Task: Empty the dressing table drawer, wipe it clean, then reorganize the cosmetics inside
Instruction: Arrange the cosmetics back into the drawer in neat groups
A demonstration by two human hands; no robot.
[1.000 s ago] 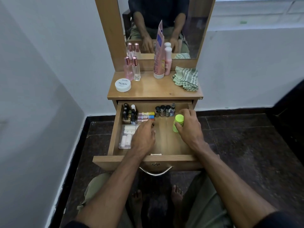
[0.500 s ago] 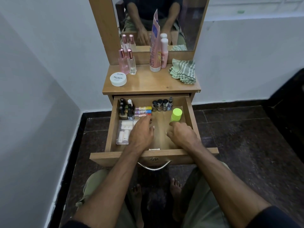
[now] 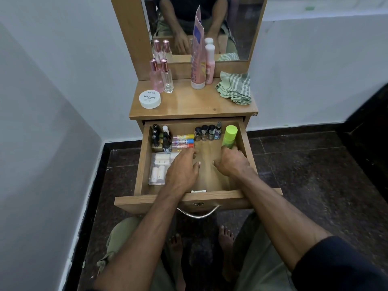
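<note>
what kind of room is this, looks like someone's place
Probably a bedroom or dressing corner at home: a wooden dressing table with a mirror, perfume bottles on top, and an open drawer of cosmetics.

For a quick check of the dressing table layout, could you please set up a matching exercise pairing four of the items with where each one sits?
Column one:
1. green bottle
2. striped cloth
3. white jar
4. clear plastic box

Column two:
A. front left of the tabletop
B. left side of the drawer, near its front
C. back right corner of the drawer
D. right side of the tabletop

Pairs: 1-C, 2-D, 3-A, 4-B
</note>
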